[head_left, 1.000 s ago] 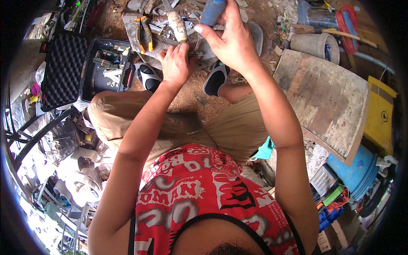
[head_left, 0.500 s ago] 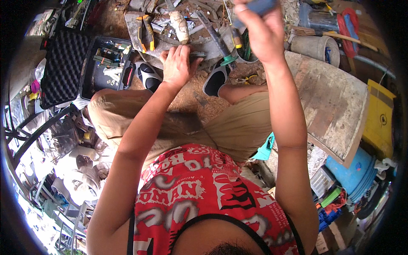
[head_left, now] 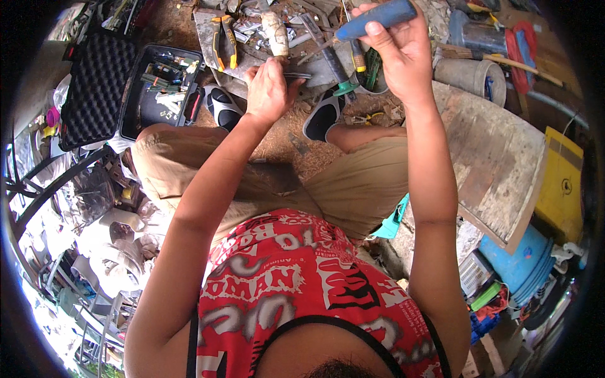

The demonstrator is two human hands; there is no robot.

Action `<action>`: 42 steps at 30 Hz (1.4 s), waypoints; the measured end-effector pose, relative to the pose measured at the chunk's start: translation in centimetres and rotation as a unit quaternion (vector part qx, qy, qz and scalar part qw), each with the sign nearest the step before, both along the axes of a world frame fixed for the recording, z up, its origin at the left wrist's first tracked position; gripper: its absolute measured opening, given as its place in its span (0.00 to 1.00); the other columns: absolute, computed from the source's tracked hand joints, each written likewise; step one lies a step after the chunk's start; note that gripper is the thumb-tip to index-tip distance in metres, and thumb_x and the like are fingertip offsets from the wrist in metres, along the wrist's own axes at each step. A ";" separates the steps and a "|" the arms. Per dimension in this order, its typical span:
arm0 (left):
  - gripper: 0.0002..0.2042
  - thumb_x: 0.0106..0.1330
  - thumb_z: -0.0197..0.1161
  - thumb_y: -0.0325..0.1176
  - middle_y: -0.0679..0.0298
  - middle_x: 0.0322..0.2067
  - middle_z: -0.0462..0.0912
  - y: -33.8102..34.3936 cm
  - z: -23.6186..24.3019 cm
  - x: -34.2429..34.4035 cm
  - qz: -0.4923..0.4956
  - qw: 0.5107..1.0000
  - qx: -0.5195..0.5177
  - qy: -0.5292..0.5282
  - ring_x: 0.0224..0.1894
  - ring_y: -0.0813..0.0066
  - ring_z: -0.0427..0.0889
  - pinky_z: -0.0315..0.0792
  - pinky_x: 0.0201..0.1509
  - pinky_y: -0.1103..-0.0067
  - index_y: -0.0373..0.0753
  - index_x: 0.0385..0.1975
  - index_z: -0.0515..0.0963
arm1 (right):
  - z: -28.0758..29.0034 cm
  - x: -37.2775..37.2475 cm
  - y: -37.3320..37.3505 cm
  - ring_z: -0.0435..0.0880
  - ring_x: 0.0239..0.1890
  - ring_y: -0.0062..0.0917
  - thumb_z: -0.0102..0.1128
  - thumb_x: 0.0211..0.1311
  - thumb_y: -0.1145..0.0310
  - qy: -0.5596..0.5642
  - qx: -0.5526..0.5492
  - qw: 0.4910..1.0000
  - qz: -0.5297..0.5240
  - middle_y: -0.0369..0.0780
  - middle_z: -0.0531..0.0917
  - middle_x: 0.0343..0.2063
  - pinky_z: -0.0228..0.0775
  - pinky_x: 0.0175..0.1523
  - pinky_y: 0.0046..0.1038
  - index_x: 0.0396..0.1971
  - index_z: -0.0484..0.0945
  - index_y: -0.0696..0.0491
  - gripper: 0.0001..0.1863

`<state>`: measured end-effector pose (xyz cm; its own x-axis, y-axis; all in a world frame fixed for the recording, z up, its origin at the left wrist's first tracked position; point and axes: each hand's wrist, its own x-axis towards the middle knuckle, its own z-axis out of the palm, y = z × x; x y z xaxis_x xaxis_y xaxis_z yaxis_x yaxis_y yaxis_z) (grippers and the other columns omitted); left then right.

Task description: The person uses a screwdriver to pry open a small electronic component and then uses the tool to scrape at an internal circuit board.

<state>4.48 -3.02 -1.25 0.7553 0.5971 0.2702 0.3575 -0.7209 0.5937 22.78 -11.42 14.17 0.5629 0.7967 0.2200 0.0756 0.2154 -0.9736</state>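
Note:
My left hand (head_left: 269, 92) is closed on a thin dark metal strip (head_left: 297, 75), whose end sticks out to the right over a worn grey board (head_left: 242, 85). My right hand (head_left: 404, 62) is raised at the upper right, gripping a blue-handled tool (head_left: 378, 20). Its thin shaft slants down to the left toward the strip, with a gap between; I cannot make out the tip's shape. Just beyond my left fingers lies a tool with a wrapped, whitish handle (head_left: 275, 34). Yellow-and-black pliers (head_left: 225, 44) lie left of it. A dark bar-shaped tool with a green collar (head_left: 326, 55) lies to the right.
At the left, an open black case (head_left: 148, 116) with a foam-lined lid (head_left: 97, 91) holds several small parts. A yellow-and-black screwdriver handle (head_left: 358, 58) stands near my right wrist. Toward the right are a grey bucket (head_left: 469, 77), a stained wooden panel (head_left: 485, 151) and a blue tub (head_left: 520, 261).
The blue-handled tool was blurred at the top edge and now shows clearly, lower, with its shaft slanting left. My left hand keeps the metal strip. The whole view has shifted slightly.

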 end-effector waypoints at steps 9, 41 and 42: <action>0.25 0.55 0.66 0.43 0.56 0.40 0.76 0.0 0.3 -0.1 0.000 1.000 -0.023 0.008 0.46 0.58 0.76 0.58 0.51 0.60 0.35 0.47 0.66 | 0.0 -0.2 0.5 0.77 0.46 0.24 0.54 0.62 0.81 0.002 0.013 1.000 -0.017 0.41 0.76 0.44 0.71 0.53 0.27 0.64 0.54 0.53 0.31; 0.15 0.60 0.60 0.46 0.63 0.36 0.79 -0.6 1.3 1.3 -0.014 0.995 0.016 0.096 0.43 0.60 0.74 0.58 0.50 0.59 0.43 0.38 0.73 | 2.0 -4.2 1.8 0.67 0.64 0.35 0.61 0.56 0.80 -0.209 -0.116 0.971 -0.016 0.46 0.62 0.65 0.78 0.52 0.28 0.66 0.56 0.51 0.38; 0.14 0.61 0.59 0.47 0.63 0.35 0.79 -0.8 1.3 1.3 -0.010 0.995 0.019 0.100 0.43 0.60 0.74 0.58 0.49 0.59 0.43 0.38 0.73 | 2.1 -4.3 1.8 0.67 0.64 0.36 0.61 0.56 0.81 -0.206 -0.110 0.972 -0.017 0.46 0.62 0.65 0.79 0.51 0.28 0.66 0.56 0.51 0.38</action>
